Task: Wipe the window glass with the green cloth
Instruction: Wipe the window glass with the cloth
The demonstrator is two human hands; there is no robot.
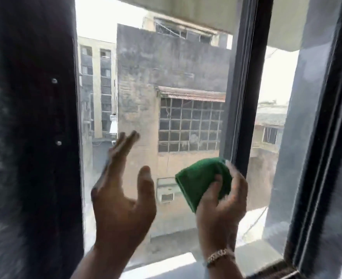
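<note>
Right hand clamped on folded green cloth before window glass — left hand empty, fingers spread; hands apart.

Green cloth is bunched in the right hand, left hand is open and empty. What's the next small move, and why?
Probably press the green cloth flat onto the window glass and begin a stroke. The right hand holds it bunched up in front of the lower pane, near the dark frame post; whether it touches the glass is unclear. The left hand is open and holds nothing.
</note>
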